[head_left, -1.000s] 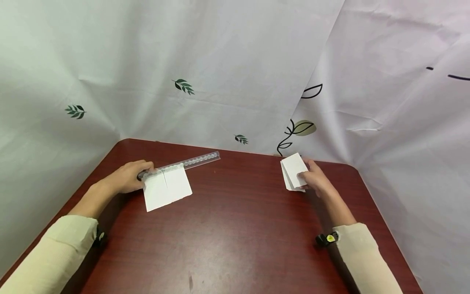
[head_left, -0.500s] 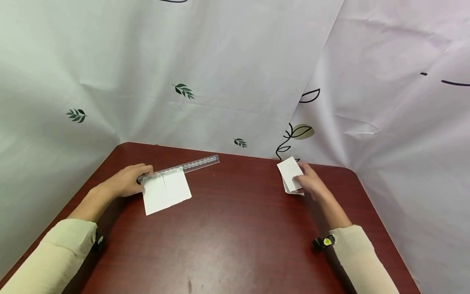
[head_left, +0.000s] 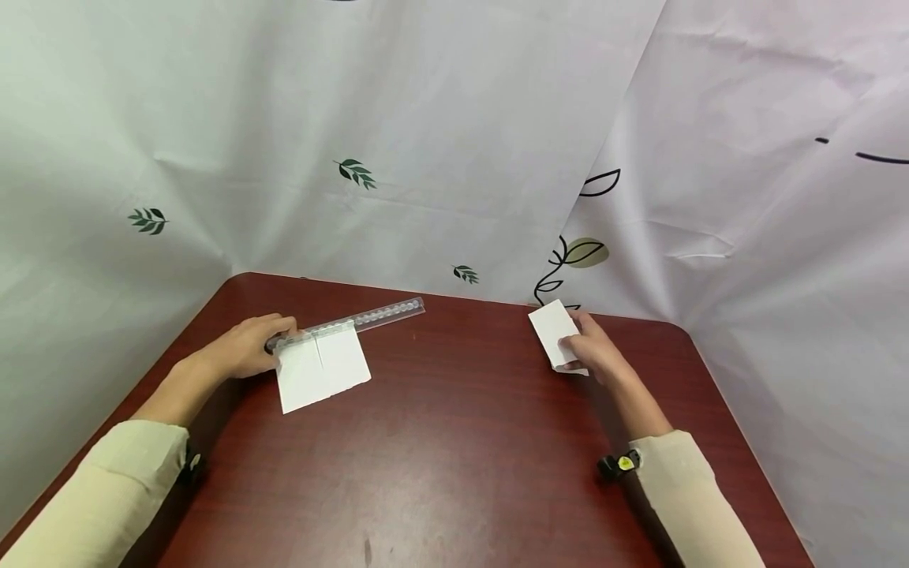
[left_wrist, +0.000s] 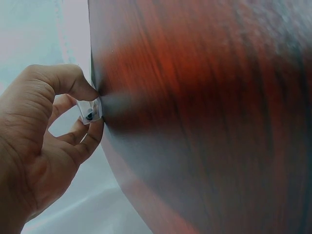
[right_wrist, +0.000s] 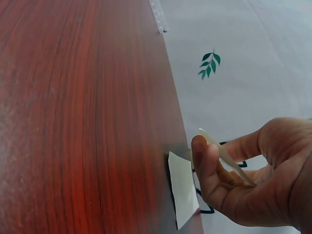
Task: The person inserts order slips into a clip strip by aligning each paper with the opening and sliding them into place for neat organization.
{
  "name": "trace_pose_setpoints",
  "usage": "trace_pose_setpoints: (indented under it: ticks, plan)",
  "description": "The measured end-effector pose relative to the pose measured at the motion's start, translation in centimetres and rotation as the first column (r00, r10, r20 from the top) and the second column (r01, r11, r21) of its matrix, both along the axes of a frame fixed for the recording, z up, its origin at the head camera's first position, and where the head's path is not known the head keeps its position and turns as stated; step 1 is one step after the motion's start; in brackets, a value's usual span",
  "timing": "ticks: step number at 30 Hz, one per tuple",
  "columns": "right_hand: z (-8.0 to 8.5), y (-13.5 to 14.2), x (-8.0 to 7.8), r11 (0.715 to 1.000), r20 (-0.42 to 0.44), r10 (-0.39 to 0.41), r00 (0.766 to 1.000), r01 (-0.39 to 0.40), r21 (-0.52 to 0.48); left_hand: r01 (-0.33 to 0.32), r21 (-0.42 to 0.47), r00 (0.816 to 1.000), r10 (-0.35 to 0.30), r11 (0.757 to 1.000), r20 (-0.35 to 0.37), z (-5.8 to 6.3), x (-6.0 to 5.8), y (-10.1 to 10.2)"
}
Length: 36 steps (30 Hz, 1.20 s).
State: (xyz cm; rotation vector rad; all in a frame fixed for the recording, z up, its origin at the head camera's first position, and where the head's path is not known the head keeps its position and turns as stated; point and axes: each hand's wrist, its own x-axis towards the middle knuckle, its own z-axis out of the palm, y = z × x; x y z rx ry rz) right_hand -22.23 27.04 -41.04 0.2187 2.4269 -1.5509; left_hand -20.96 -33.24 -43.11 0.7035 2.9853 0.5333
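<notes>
Pinched by its near end, a clear plastic ruler (head_left: 387,313) is in my left hand (head_left: 248,347) and slants across the back left of the table. A white sheet of paper (head_left: 323,371) with a short slit or line from its top edge lies partly under the ruler. In the left wrist view, thumb and fingers close on the ruler's transparent end (left_wrist: 90,111). My right hand (head_left: 596,351) holds a small white paper piece (right_wrist: 226,158) between thumb and fingers. Just below it, a second white piece (right_wrist: 183,190) lies on the table, mostly covered in the head view.
The reddish-brown wooden table (head_left: 426,457) ends at the back against a pale curtain (head_left: 426,158) with printed leaves. More pale cloth hangs along both sides. Each wrist wears a black strap; the right one (head_left: 619,465) carries a yellow mark.
My right hand has shifted left with its paper piece, which now covers more of the piece beneath. The left hand, ruler and sheet stay in place. The head view tilts slightly.
</notes>
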Motion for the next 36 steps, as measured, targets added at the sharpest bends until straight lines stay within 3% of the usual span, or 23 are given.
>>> trace_pose_setpoints:
  ticks: [36]
  plan:
    - [0.0, -2.5, -0.6, 0.999, 0.020, 0.029, 0.999, -0.029, -0.030, 0.008, -0.011, 1.000, -0.008, 1.000, 0.004, 0.1, -0.2, 0.0]
